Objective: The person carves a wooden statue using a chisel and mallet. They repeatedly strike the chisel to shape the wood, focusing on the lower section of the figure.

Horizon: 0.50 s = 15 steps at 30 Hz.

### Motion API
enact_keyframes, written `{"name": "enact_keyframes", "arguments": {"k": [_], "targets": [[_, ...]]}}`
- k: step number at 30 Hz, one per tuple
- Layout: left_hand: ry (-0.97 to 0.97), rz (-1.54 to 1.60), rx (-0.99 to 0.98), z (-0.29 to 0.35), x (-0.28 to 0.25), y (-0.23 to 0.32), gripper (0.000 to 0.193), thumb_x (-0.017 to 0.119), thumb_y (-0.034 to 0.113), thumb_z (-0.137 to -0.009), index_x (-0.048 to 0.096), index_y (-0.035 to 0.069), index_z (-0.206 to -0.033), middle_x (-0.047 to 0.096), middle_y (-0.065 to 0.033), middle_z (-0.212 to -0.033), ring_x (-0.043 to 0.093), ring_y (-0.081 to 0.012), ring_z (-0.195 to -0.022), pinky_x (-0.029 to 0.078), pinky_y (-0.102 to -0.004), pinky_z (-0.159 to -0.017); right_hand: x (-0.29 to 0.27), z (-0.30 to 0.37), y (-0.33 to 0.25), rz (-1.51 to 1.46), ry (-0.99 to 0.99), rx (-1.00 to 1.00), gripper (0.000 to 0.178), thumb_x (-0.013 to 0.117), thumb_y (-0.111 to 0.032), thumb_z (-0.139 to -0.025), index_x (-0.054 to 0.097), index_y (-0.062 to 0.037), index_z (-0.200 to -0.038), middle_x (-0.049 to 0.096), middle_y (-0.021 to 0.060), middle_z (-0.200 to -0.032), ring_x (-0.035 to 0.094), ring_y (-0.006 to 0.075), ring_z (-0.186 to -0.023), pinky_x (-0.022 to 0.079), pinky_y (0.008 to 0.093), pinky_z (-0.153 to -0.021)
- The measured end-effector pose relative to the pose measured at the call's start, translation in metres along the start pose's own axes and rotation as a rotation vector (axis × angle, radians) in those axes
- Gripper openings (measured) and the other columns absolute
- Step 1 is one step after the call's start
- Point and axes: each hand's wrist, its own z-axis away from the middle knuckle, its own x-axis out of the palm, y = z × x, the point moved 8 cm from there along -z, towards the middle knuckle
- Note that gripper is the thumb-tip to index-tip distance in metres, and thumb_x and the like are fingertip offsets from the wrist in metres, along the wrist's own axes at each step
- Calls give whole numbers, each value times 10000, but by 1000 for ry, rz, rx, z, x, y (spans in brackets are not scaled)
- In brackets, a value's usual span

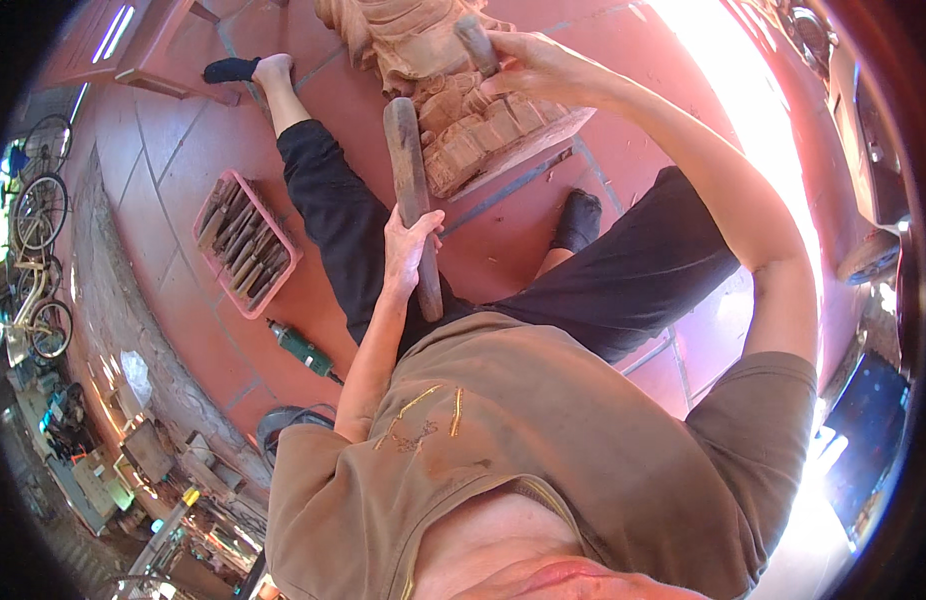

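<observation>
Left hand (411, 240) fingers grip wooden mallet (411, 190); right hand (528, 62) holds chisel (476, 42).

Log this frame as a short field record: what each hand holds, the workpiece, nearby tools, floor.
left hand: gripping a long wooden mallet around its lower part, head pointing up toward the carving
right hand: closed on a chisel handle, set against the carving
workpiece: wooden carving on a board, standing on the floor between the person's legs
nearby tools: pink tray of chisels to the left; green power tool below it
floor: red tiles
</observation>
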Motion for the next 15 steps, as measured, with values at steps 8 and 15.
{"name": "enact_keyframes", "arguments": {"k": [8, 15], "targets": [[12, -12, 12, 1, 2, 3, 332, 802, 218, -824, 572, 64, -1007, 635, -42, -748, 594, -113, -553, 490, -266, -511, 11, -7, 4, -37, 51, -130, 529, 714, -149, -910, 556, -135, -1414, 524, 41, -890, 542, 166, -909, 453, 343, -860], [23, -2, 8, 4, 2, 5, 337, 809, 214, -819, 583, 62, -1017, 639, -39, -747, 594, -110, -545, 486, -260, -501, 24, -8, -20, 120, -72, -135, 587, 752, -145, -862, 558, -179, -1414, 571, 24, -862, 612, 185, -854, 463, 383, -785]]}}
